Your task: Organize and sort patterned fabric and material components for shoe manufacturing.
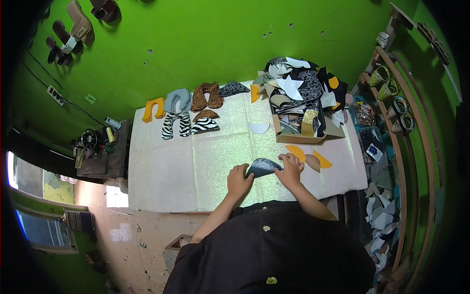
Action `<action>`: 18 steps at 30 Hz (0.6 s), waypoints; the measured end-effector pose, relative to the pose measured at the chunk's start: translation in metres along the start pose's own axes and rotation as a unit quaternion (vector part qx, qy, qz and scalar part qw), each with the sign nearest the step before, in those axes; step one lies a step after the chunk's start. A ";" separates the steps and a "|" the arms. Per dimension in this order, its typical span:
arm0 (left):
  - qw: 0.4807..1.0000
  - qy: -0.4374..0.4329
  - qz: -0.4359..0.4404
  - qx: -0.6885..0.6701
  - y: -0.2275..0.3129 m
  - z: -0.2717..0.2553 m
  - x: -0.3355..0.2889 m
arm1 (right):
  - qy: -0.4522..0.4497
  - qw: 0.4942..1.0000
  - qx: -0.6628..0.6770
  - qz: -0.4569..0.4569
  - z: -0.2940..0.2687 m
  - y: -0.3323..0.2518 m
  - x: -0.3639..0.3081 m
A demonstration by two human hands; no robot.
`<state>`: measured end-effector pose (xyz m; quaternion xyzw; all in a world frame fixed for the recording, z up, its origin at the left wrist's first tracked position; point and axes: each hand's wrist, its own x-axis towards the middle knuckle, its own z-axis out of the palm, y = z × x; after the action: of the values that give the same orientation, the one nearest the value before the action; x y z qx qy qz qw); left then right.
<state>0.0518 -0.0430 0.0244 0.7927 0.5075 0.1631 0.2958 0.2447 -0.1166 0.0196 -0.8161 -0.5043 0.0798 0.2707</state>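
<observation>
Two bare hands work at the near edge of a pale, glittery surface [164, 176], right of its middle. Left forearm slants up and rightward; right forearm slants up and leftward. Left hand [239, 181] has bent fingers, closed narrowly with the thumb on the left end of a dark half-moon piece [263, 167]. Right hand [292, 171] is arched, thumb and fingers pinching the right end. Piece lies between them, long axis running side to side, roughly along the near edge; right end tapers and sits slightly farther out. Bulging side faces the far edge. Whether it rests on the surface or is raised a little, hard to tell from above.

Just beside the right hand, toward the right edge: orange half-moon [294, 151], brown piece [313, 162], orange wedge [323, 159]. Scrap-filled box [297, 139] near the far right corner. Orange U-shaped piece [154, 109] at the far left corner.
</observation>
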 end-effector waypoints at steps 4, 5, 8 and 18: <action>0.987 0.029 0.155 -0.008 0.011 -0.001 -0.001 | 0.078 0.992 0.037 -0.096 -0.014 -0.015 0.023; 0.981 0.020 0.192 0.005 0.015 -0.001 0.001 | 0.105 0.987 0.055 -0.108 -0.021 -0.019 0.034; 0.966 -0.074 0.230 0.096 0.011 0.016 -0.001 | 0.180 0.973 0.042 -0.138 -0.036 -0.028 0.081; 0.950 -0.134 0.240 0.151 -0.002 0.035 -0.004 | 0.142 0.979 -0.139 -0.055 -0.030 -0.001 0.176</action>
<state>0.0679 -0.0560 -0.0037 0.9410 0.2770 0.0433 0.1898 0.3401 0.0250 0.0707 -0.8198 -0.5109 -0.1226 0.2278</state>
